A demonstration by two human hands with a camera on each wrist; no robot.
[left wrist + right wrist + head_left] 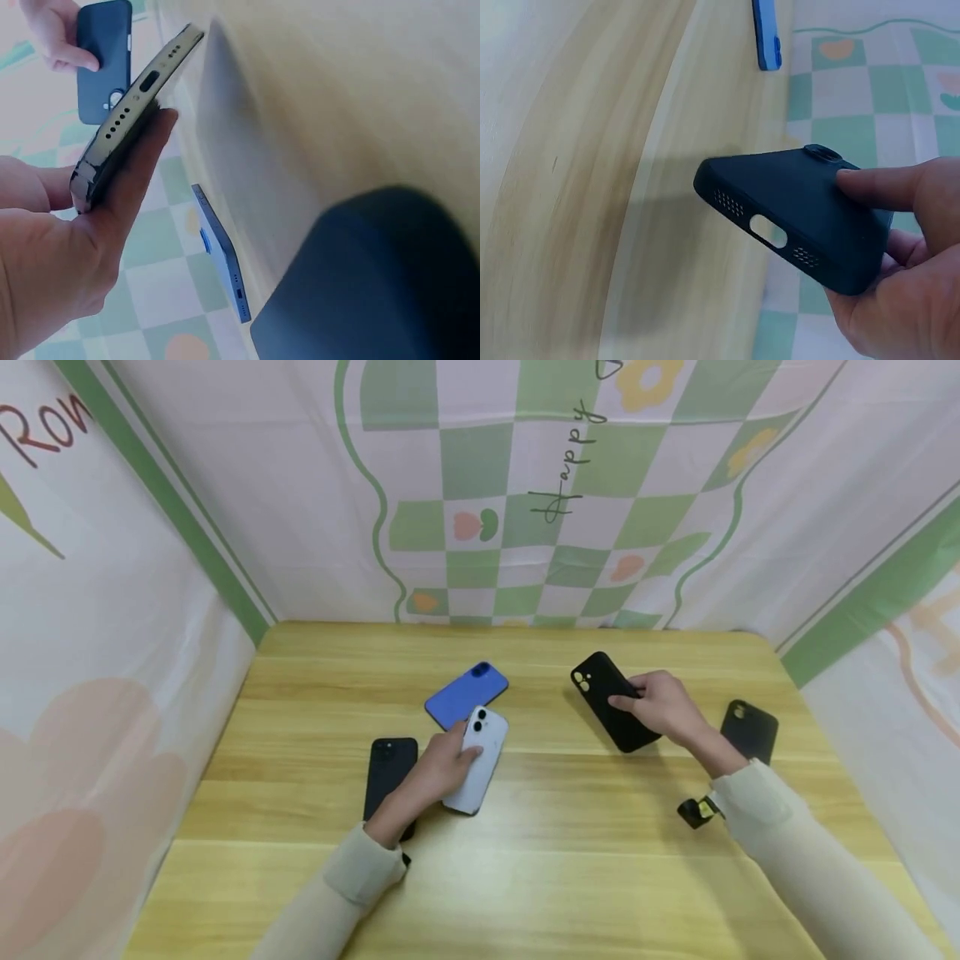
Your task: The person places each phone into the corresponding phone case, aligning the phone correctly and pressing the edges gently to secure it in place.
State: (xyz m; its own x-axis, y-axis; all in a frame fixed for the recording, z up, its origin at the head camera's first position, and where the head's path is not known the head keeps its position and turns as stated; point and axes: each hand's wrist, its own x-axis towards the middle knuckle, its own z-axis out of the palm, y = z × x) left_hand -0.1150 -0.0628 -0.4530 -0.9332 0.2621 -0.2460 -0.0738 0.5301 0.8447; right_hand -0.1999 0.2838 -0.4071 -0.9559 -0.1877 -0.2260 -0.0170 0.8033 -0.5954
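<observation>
In the head view my left hand (442,766) grips a white phone (486,752), its two camera lenses at the upper end. The left wrist view shows the phone's bottom edge (139,101) with its port, raised off the table. On the other side my right hand (666,703) holds a black phone case (617,706) by its edge, thumb on the back. Camera cutouts show at the case's upper left end. Seen from the right wrist, the case (795,210) is tilted above the table, its port opening and speaker holes facing the camera.
Behind the white phone lies a blue phone (465,695). A black phone (390,772) lies left of it, partly hidden by my left forearm. Another black case (750,731) rests at the right, partly behind my right wrist. A printed cloth (480,460) hangs behind the wooden table (570,877).
</observation>
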